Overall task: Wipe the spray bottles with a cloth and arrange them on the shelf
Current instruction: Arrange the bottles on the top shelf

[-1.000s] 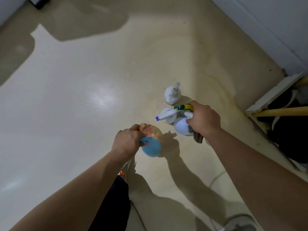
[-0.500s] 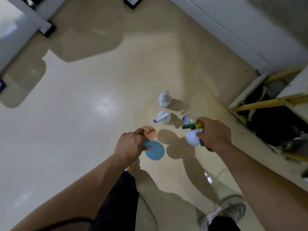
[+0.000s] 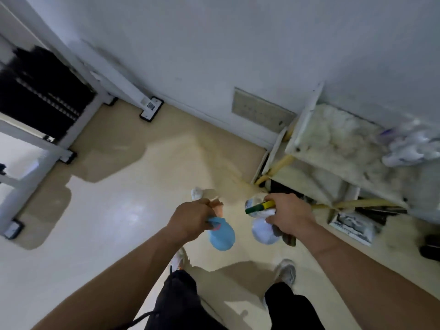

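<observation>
The left hand (image 3: 190,217) hid the top of the blue bottle (image 3: 221,235). The right hand (image 3: 289,216) covered the neck of the white bottle (image 3: 263,232) and most of a dark cloth (image 3: 288,239). The shelf (image 3: 333,144) was blurry and cut off at the right edge.

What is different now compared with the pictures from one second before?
Both hands rose from the floor toward the shelf: the left hand carries the blue spray bottle, the right hand the white spray bottle and dark cloth. Grips are unchanged; a small white bottle remains on the floor.
</observation>
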`<control>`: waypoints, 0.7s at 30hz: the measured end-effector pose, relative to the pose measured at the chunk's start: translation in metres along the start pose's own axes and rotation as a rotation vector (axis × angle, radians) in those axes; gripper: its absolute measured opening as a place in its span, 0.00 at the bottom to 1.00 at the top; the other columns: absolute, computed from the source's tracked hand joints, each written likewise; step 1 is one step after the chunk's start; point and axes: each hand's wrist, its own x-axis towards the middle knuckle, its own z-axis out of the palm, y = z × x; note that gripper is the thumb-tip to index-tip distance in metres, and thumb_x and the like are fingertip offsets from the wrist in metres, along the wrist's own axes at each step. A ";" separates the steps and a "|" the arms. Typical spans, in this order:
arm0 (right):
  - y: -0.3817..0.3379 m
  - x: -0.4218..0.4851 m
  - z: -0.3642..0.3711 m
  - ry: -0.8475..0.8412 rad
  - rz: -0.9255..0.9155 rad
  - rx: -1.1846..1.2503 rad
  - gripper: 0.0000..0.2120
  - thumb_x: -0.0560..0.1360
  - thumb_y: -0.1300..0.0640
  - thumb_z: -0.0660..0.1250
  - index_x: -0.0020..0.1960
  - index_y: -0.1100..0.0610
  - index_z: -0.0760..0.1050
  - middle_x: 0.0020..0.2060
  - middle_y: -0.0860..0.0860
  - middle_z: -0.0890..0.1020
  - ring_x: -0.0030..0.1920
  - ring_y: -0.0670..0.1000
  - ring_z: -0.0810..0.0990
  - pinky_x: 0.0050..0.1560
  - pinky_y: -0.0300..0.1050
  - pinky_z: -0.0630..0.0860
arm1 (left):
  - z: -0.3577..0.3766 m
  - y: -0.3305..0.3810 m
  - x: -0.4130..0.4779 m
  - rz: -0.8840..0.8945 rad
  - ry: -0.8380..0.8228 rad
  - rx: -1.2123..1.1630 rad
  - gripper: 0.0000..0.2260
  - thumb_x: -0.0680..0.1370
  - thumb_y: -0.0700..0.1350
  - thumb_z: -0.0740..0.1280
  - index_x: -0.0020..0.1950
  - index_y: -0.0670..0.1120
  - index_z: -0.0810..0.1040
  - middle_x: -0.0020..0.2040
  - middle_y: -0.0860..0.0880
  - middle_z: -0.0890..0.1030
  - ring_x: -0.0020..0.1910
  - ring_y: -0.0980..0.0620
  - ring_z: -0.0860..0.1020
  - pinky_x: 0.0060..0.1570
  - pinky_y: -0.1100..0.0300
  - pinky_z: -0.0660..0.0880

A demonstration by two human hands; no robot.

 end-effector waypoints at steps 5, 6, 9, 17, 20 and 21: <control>0.012 -0.080 -0.111 0.037 0.073 -0.001 0.22 0.68 0.47 0.74 0.61 0.41 0.76 0.53 0.47 0.82 0.52 0.52 0.80 0.42 0.42 0.71 | -0.099 0.073 0.001 0.262 0.007 0.184 0.17 0.75 0.60 0.69 0.61 0.56 0.83 0.57 0.52 0.77 0.55 0.49 0.77 0.50 0.53 0.75; 0.016 -0.091 -0.130 0.051 0.087 0.009 0.23 0.67 0.47 0.75 0.62 0.40 0.75 0.55 0.47 0.81 0.53 0.52 0.80 0.43 0.43 0.71 | -0.118 0.088 0.005 0.309 0.016 0.191 0.17 0.75 0.60 0.70 0.61 0.56 0.83 0.58 0.52 0.77 0.57 0.50 0.77 0.51 0.52 0.76; 0.036 -0.117 -0.175 0.119 0.150 0.033 0.27 0.66 0.46 0.76 0.63 0.41 0.75 0.57 0.48 0.80 0.55 0.53 0.79 0.46 0.44 0.73 | -0.165 0.134 0.022 0.451 0.027 0.154 0.15 0.72 0.60 0.72 0.55 0.56 0.85 0.65 0.56 0.78 0.63 0.53 0.77 0.53 0.53 0.76; 0.109 -0.106 -0.238 0.271 0.211 0.097 0.24 0.67 0.49 0.76 0.62 0.43 0.76 0.54 0.49 0.81 0.55 0.53 0.80 0.48 0.48 0.79 | -0.231 0.252 0.090 0.585 0.064 0.201 0.12 0.73 0.54 0.74 0.50 0.48 0.87 0.68 0.54 0.79 0.69 0.56 0.74 0.55 0.51 0.78; 0.136 -0.086 -0.255 0.288 0.219 0.089 0.22 0.68 0.51 0.75 0.61 0.44 0.76 0.53 0.48 0.81 0.55 0.54 0.80 0.44 0.45 0.73 | -0.243 0.284 0.122 0.581 0.061 0.248 0.12 0.73 0.52 0.75 0.54 0.48 0.87 0.69 0.52 0.78 0.69 0.53 0.75 0.56 0.51 0.78; 0.146 -0.078 -0.261 0.302 0.228 0.096 0.22 0.68 0.51 0.74 0.61 0.43 0.76 0.53 0.48 0.81 0.55 0.54 0.80 0.44 0.46 0.73 | -0.246 0.294 0.133 0.572 0.064 0.284 0.13 0.73 0.52 0.75 0.55 0.49 0.86 0.69 0.52 0.78 0.68 0.51 0.75 0.56 0.51 0.78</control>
